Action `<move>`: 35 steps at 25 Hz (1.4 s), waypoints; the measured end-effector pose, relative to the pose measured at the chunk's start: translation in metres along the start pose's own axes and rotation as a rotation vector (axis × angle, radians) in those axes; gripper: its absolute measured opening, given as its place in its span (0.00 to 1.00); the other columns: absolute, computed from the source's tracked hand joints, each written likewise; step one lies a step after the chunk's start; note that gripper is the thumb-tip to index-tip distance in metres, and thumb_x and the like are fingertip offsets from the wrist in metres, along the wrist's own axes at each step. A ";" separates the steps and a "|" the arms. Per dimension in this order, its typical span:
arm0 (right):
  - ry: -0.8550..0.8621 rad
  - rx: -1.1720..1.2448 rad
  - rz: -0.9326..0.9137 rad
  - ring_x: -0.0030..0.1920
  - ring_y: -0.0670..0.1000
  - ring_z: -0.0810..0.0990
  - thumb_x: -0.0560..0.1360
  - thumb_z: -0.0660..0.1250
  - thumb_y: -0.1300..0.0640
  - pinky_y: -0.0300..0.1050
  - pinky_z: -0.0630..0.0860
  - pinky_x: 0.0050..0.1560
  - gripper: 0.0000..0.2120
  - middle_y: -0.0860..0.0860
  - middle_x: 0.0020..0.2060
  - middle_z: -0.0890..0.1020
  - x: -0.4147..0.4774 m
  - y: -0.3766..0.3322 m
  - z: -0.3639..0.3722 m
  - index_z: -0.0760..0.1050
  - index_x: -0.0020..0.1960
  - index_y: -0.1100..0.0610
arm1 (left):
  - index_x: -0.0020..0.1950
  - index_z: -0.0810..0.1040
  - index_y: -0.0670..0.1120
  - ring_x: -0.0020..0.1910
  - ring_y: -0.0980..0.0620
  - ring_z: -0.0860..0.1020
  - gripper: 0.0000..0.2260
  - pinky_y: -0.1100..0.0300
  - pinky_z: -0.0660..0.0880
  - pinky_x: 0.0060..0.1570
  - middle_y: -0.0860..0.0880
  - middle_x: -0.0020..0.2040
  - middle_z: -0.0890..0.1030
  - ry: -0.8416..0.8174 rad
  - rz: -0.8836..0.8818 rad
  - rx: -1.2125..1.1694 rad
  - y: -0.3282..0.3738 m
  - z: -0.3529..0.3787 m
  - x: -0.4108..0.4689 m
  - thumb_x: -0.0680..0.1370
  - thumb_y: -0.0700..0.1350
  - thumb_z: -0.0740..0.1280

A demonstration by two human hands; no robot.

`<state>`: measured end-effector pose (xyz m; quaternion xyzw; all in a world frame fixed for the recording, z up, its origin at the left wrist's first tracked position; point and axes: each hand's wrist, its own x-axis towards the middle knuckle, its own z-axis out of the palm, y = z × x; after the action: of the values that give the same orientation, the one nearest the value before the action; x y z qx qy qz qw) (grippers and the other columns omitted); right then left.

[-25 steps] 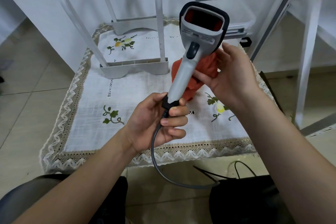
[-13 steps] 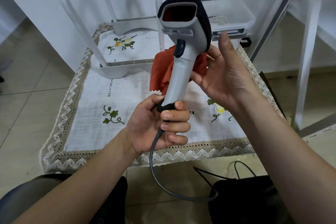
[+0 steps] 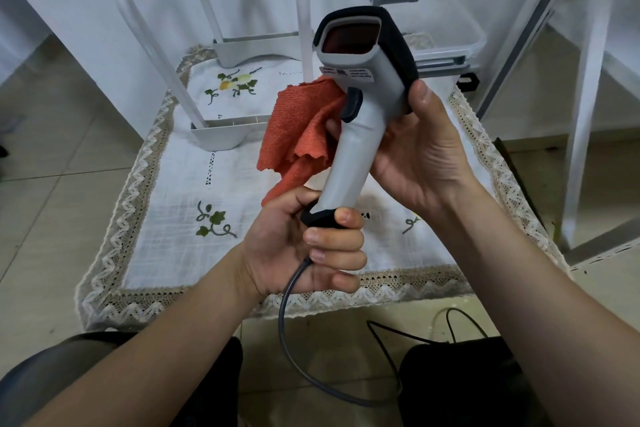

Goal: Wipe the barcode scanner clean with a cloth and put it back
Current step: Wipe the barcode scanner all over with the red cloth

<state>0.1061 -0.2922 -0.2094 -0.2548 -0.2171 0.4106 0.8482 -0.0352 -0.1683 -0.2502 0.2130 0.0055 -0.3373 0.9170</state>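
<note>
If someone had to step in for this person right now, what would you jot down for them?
Left hand: grips the base of the barcode scanner, held upright above the table.
Right hand: wrapped round the scanner's neck, fingers pressing the orange cloth against it.
Cable: hangs from the scanner's base towards the floor.
Done: scanner picked up, wiping under way.
Left: finish wiping, then put the scanner back. This view does not show where it goes.
</note>
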 end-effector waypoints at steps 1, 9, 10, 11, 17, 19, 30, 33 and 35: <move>0.005 0.015 -0.003 0.62 0.58 0.77 0.60 0.85 0.51 0.62 0.75 0.66 0.42 0.59 0.61 0.79 0.000 -0.001 -0.001 0.73 0.69 0.62 | 0.48 0.74 0.46 0.32 0.55 0.63 0.12 0.56 0.64 0.43 0.54 0.31 0.69 -0.005 0.005 -0.003 0.000 -0.001 0.000 0.76 0.53 0.57; 0.151 -0.166 -0.056 0.56 0.57 0.82 0.63 0.83 0.52 0.66 0.71 0.71 0.27 0.58 0.55 0.84 0.003 -0.011 -0.011 0.83 0.59 0.60 | 0.62 0.80 0.43 0.35 0.52 0.72 0.26 0.55 0.71 0.41 0.49 0.41 0.77 0.377 0.163 0.423 0.015 0.001 -0.006 0.82 0.60 0.53; 0.172 -0.214 -0.088 0.53 0.56 0.84 0.68 0.79 0.54 0.66 0.72 0.70 0.17 0.57 0.52 0.85 0.002 -0.012 -0.011 0.85 0.55 0.59 | 0.64 0.79 0.43 0.36 0.51 0.73 0.28 0.55 0.71 0.41 0.48 0.44 0.80 0.433 0.200 0.506 0.017 0.002 -0.007 0.82 0.63 0.52; 0.180 -0.253 -0.114 0.50 0.56 0.85 0.73 0.74 0.56 0.65 0.74 0.67 0.10 0.57 0.50 0.86 0.001 -0.013 -0.009 0.85 0.53 0.59 | 0.65 0.78 0.43 0.37 0.51 0.74 0.30 0.56 0.71 0.40 0.46 0.48 0.83 0.478 0.241 0.594 0.018 0.002 -0.008 0.82 0.65 0.53; 0.303 -0.401 -0.205 0.51 0.65 0.83 0.74 0.72 0.58 0.64 0.80 0.56 0.24 0.68 0.53 0.83 0.001 -0.011 0.001 0.75 0.64 0.73 | 0.59 0.81 0.42 0.34 0.51 0.79 0.15 0.59 0.70 0.34 0.42 0.52 0.88 0.718 0.461 0.894 0.009 0.002 -0.001 0.77 0.50 0.70; 0.341 -0.413 -0.218 0.53 0.66 0.82 0.71 0.74 0.56 0.69 0.78 0.59 0.29 0.70 0.56 0.82 0.001 -0.010 0.001 0.74 0.65 0.73 | 0.58 0.81 0.42 0.33 0.50 0.79 0.15 0.60 0.70 0.33 0.42 0.51 0.88 0.736 0.493 0.876 0.007 0.004 0.001 0.76 0.50 0.69; 0.373 -0.499 -0.192 0.58 0.60 0.83 0.68 0.80 0.51 0.61 0.79 0.63 0.18 0.58 0.55 0.86 -0.002 -0.019 0.002 0.84 0.55 0.59 | 0.55 0.85 0.45 0.42 0.50 0.86 0.14 0.60 0.80 0.43 0.43 0.49 0.89 0.834 0.635 0.841 0.007 0.006 -0.002 0.71 0.48 0.73; 0.510 -0.530 -0.198 0.55 0.51 0.86 0.71 0.79 0.50 0.58 0.82 0.60 0.14 0.51 0.51 0.87 -0.003 -0.027 -0.001 0.85 0.53 0.55 | 0.56 0.85 0.45 0.44 0.49 0.86 0.15 0.57 0.81 0.47 0.44 0.48 0.89 0.868 0.687 0.847 0.008 0.007 -0.005 0.71 0.48 0.73; 0.651 -0.612 -0.246 0.54 0.55 0.87 0.73 0.78 0.53 0.55 0.85 0.52 0.15 0.55 0.52 0.87 -0.005 -0.031 -0.006 0.84 0.57 0.59 | 0.56 0.85 0.45 0.45 0.49 0.87 0.12 0.57 0.80 0.48 0.45 0.48 0.89 0.922 0.719 0.863 0.010 0.008 -0.006 0.75 0.47 0.73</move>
<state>0.1248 -0.3147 -0.1957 -0.5816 -0.0792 0.1226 0.8003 -0.0346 -0.1617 -0.2380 0.6651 0.1874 0.1368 0.7098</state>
